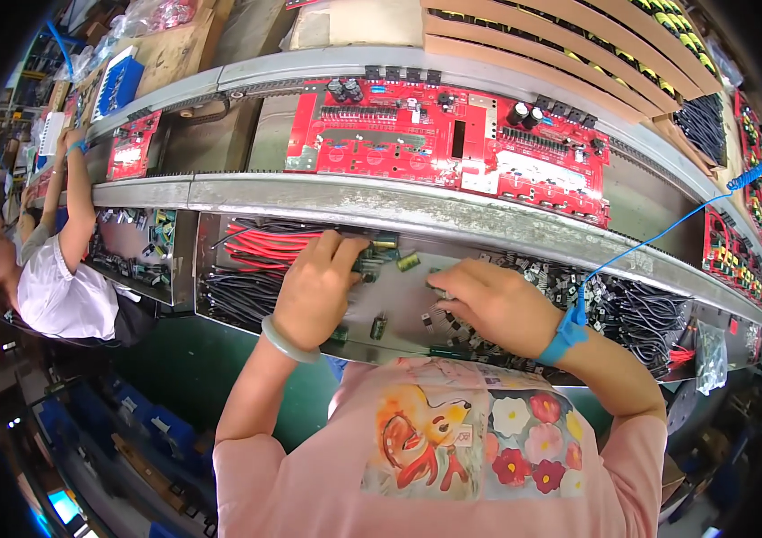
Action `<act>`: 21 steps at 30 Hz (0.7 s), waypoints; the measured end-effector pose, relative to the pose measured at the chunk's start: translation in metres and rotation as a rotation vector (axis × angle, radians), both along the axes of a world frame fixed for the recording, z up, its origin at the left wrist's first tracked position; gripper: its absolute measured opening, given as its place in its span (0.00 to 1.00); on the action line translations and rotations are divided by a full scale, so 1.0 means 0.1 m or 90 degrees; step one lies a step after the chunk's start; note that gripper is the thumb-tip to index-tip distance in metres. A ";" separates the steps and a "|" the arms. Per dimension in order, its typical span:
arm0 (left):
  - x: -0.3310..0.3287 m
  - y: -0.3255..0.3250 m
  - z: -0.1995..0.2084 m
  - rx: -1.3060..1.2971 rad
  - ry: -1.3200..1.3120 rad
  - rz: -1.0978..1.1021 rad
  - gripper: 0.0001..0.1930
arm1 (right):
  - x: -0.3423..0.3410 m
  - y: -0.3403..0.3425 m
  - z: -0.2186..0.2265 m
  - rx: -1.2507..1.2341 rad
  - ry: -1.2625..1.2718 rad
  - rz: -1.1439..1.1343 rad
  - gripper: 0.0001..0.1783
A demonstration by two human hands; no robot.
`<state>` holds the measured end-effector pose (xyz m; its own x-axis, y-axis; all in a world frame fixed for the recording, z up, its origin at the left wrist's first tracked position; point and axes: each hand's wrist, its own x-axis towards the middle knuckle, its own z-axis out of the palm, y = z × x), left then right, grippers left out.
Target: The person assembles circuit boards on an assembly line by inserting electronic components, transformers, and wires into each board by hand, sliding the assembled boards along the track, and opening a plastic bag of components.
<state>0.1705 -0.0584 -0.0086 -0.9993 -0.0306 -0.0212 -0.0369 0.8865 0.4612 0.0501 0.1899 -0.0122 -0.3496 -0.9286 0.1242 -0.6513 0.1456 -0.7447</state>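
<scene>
Left hand (316, 285) half-curled by capacitors (408, 262), right hand (505, 307) nearly pinched over tray (392, 301); cannot tell either's hold. Capacitors probably light, stiff, smooth; best gripped mid-barrel

Cardboard dividers (489, 54), clear plastic bag (712, 357)

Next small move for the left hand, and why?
I'd probably ease the left hand rightward and pinch the loose yellow-green cylindrical capacitor: it lies uncovered in the metal tray, near those fingertips. Whether that hand already grips another part is unclear.
</scene>
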 end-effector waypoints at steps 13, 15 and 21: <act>-0.13 0.14 -0.04 -0.030 0.043 -0.133 0.21 | -0.27 0.47 0.53 -0.048 -0.393 -0.191 0.12; -0.10 0.11 0.00 -0.026 0.047 -0.102 0.22 | -0.37 0.57 0.57 -0.070 -0.375 -0.261 0.13; -0.12 0.09 0.25 0.237 -0.008 -0.018 0.21 | -0.74 0.92 0.45 -0.053 -0.097 -0.413 0.12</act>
